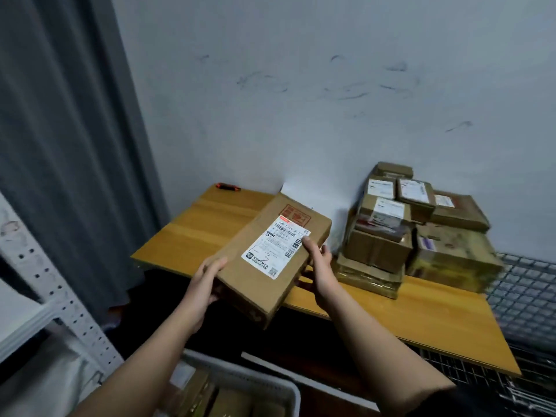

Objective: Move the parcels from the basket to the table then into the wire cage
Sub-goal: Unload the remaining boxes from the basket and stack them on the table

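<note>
A scuffed pale wall (301, 85) backs the wooden surface (195, 224), where stacked parcels (421, 230) sit beside the wire cage (526, 296). Above the white basket (270, 389), a labelled cardboard parcel (270, 254) hangs tilted, left hand (207, 281) and right hand (319, 266) each in a firm grip on its sides.

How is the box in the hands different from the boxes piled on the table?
The held box is up in the air, tilted, gripped by the left hand and right hand; the pile rests on the table. The held box is single; the pile is many, stacked. All are brown cardboard, several with white labels.
</note>
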Motion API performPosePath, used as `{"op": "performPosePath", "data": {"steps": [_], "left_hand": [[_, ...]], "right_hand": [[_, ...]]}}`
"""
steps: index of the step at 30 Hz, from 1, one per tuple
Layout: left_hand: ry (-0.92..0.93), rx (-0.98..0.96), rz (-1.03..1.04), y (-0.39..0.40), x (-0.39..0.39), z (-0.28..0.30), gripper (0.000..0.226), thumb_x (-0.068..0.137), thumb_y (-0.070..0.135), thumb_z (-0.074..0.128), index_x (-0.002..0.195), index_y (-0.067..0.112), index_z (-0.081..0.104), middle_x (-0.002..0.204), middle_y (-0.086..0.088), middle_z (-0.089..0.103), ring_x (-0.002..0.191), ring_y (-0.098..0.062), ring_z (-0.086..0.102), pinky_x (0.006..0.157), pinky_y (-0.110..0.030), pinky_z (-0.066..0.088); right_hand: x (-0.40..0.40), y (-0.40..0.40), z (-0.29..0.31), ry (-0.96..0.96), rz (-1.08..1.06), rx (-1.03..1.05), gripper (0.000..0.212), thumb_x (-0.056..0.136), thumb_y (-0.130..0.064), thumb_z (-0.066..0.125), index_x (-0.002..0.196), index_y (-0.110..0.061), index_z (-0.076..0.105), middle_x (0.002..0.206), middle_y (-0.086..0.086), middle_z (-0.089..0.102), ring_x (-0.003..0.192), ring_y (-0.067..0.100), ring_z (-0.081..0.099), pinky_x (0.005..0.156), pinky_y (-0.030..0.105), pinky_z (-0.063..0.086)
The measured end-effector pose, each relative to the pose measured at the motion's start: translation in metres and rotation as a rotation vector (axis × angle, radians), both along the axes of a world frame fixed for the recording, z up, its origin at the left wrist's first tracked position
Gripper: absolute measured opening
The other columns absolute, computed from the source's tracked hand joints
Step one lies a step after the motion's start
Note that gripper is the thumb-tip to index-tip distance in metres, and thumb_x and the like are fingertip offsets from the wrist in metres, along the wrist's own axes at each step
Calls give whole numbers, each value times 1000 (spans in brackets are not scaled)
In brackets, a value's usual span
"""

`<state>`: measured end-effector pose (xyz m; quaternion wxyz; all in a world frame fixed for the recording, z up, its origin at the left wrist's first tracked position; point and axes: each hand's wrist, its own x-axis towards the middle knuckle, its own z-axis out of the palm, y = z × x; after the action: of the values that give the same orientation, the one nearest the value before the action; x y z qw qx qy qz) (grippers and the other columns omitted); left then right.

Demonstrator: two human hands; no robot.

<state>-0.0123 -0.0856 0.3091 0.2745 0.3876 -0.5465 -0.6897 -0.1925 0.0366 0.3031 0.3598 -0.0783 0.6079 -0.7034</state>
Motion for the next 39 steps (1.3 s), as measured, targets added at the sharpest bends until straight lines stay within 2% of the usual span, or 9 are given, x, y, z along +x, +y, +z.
{"op": "performPosePath", "data": {"steps": [4,6,11,19,22,27,30,35,39], "left_hand": [[83,-34,-36,33,-59,20,33,93,38,55,123,26,47,115,2,59,94,-8,57,75,-31,47],[89,-55,-84,61,-93,28,37,95,36,51,129,27,40,119,5,56,94,-3,54,70,-28,44],[57,-105,-230,125,-167,36,67,93,42,52,149,31,18,149,-1,34,126,-18,43,100,-45,41],[-36,-147,-519,235,-295,35,65,95,40,51,150,34,16,153,-3,29,136,-24,37,102,-44,44],[-101,-108,-618,263,-328,25,67,96,40,49,151,35,10,155,-3,27,136,-25,37,99,-45,47],[-246,-26,-681,294,-370,-2,69,95,47,48,150,39,9,153,-6,31,129,-32,43,100,-46,46],[-315,52,-671,301,-385,-22,74,92,50,52,151,38,9,151,-6,34,125,-32,46,99,-45,47],[-352,161,-603,297,-397,-47,70,91,48,55,149,33,19,139,-9,47,111,-31,59,94,-42,52],[-373,217,-568,288,-402,-62,65,93,47,53,148,31,21,136,-10,48,111,-34,58,88,-39,54]], "right_hand": [[-44,37,15,61,-185,-126,102,74,-60,68,151,-33,7,141,8,48,119,28,55,100,51,47],[-72,62,16,70,-290,-159,106,70,-61,69,151,-35,6,143,8,46,124,29,51,104,54,43],[-129,127,17,59,-583,-264,99,77,-53,71,152,-31,9,143,1,42,129,27,47,106,53,42],[-223,241,8,-50,-926,-258,84,90,-39,63,152,-29,7,148,10,37,125,28,48,99,48,48],[-245,271,-4,-96,-975,-207,82,90,-41,64,150,-31,10,146,8,38,117,26,50,77,40,51],[-269,304,-34,-206,-1017,-109,88,88,-45,64,152,-29,5,140,11,44,116,28,54,71,34,51],[-278,314,-51,-286,-1008,-26,93,84,-50,67,152,-24,9,133,12,50,98,25,60,58,29,50],[-286,322,-75,-376,-914,88,96,78,-54,70,147,-20,13,131,15,52,108,31,58,63,35,53],[-292,327,-90,-378,-830,170,91,80,-56,67,146,-24,14,130,16,51,109,31,57,66,39,57]]}}
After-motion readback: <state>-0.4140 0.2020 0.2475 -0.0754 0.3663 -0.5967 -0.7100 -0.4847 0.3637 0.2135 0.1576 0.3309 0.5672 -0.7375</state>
